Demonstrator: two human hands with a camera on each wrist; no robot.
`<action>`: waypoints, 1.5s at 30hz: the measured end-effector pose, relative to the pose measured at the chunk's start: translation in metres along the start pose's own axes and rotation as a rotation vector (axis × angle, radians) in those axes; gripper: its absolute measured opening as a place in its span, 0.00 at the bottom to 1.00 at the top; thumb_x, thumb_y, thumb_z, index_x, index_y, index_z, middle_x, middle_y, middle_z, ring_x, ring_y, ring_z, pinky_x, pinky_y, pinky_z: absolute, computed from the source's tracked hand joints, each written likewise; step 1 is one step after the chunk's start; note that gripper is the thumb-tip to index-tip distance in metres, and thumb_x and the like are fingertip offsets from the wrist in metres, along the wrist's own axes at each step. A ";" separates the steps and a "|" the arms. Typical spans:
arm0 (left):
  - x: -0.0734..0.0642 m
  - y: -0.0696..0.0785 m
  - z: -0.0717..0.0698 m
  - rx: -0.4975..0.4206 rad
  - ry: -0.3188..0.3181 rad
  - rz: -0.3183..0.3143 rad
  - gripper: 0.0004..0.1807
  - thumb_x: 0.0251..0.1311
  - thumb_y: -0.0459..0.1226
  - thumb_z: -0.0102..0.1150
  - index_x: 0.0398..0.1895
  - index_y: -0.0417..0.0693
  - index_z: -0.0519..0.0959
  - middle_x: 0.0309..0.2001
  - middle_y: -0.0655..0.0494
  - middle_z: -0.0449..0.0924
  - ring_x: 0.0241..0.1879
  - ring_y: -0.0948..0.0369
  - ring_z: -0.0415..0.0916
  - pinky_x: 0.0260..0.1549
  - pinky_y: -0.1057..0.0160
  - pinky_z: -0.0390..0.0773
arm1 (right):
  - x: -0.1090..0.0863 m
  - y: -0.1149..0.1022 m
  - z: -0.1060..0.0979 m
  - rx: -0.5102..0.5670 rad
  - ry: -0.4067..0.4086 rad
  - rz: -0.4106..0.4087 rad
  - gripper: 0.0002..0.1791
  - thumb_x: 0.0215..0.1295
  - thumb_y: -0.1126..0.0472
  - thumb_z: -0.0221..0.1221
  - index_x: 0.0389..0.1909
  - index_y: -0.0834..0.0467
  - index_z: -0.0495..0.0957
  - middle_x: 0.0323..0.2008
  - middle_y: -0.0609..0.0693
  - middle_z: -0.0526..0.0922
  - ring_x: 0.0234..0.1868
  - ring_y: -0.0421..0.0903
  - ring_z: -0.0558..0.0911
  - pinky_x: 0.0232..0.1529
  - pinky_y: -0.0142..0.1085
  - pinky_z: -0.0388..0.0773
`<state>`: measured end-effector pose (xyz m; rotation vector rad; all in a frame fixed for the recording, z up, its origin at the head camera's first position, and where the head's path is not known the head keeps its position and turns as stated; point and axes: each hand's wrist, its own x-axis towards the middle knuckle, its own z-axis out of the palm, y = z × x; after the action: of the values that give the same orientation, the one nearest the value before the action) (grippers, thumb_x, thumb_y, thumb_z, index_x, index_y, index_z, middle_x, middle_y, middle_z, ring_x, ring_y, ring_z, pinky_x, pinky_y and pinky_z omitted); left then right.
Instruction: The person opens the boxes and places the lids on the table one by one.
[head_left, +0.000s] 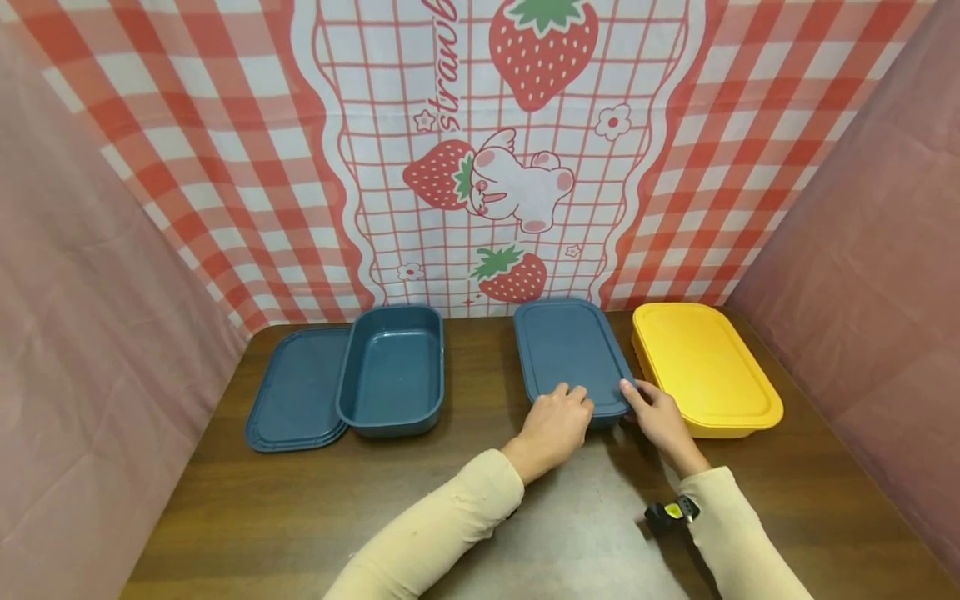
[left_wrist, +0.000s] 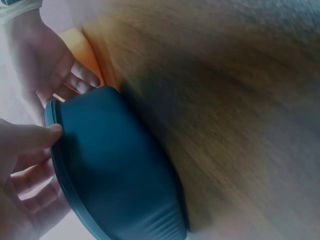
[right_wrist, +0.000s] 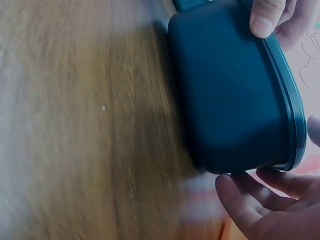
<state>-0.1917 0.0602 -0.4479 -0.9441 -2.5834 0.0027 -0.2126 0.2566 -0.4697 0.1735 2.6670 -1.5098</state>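
**I'm pinching the blue lid (head_left: 566, 350) along its near edge**

And here I am at the counter (head_left: 300, 517), where the blue lid is sitting on top of its deep blue container (left_wrist: 115, 155), right of centre, with its far end lying close to the strawberry cloth (head_left: 652, 242). My left hand (head_left: 553, 427) is clamping the near rim: thumb pressing on the outer edge, fingers bending over the top. My right hand (head_left: 660, 421) is closing round the near right corner, its thumb lying above the lid and its fingers reaching under the rim against the container's side.

Why this grip? I'm probably using that overhanging lip because it's offering the best purchase, while the two points of hold are likely preventing the container from sliding or twisting. Whether the rim is fully seated, I'm not able to tell.

Over on the left, the open container (head_left: 393, 379) is standing upright, its hollow facing up, with a loose lid (head_left: 300, 387) lying flat right beside it, perhaps just tucking under its rim; keeping them adjacent is presumably making the pairing easy. On my right, the yellow container (head_left: 697, 367) is standing with its top covered, crowding my right hand, so I'm likely having little elbow room there.
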 end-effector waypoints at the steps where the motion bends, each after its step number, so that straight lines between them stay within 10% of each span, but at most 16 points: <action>1: 0.000 0.000 0.000 -0.003 0.004 -0.005 0.06 0.63 0.41 0.60 0.38 0.57 0.85 0.39 0.62 0.81 0.36 0.63 0.77 0.26 0.67 0.80 | 0.000 0.000 0.000 0.004 -0.007 0.000 0.40 0.73 0.40 0.45 0.68 0.71 0.61 0.63 0.71 0.70 0.48 0.53 0.83 0.53 0.45 0.80; 14: -0.001 -0.005 0.003 -0.027 0.070 -0.032 0.04 0.59 0.42 0.63 0.34 0.59 0.86 0.36 0.65 0.81 0.36 0.65 0.77 0.25 0.69 0.80 | 0.001 0.006 -0.007 0.010 -0.120 -0.030 0.41 0.73 0.43 0.48 0.71 0.72 0.54 0.64 0.73 0.68 0.51 0.61 0.83 0.59 0.52 0.75; 26: 0.000 -0.006 0.001 -0.030 0.088 -0.054 0.05 0.60 0.43 0.63 0.37 0.59 0.86 0.36 0.65 0.81 0.37 0.65 0.77 0.25 0.69 0.80 | 0.001 0.009 -0.009 0.016 -0.150 -0.090 0.43 0.65 0.53 0.62 0.70 0.73 0.54 0.55 0.68 0.76 0.45 0.38 0.79 0.41 0.25 0.78; 45: -0.005 -0.006 0.000 -0.016 0.199 -0.064 0.09 0.60 0.46 0.64 0.40 0.55 0.84 0.37 0.62 0.80 0.37 0.65 0.77 0.26 0.71 0.80 | 0.002 0.013 -0.007 0.035 -0.167 -0.120 0.43 0.61 0.54 0.66 0.71 0.68 0.57 0.65 0.68 0.69 0.64 0.60 0.71 0.45 0.20 0.73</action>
<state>-0.1923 0.0521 -0.4492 -0.8230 -2.4315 -0.1236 -0.2126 0.2695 -0.4767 -0.1080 2.5615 -1.5307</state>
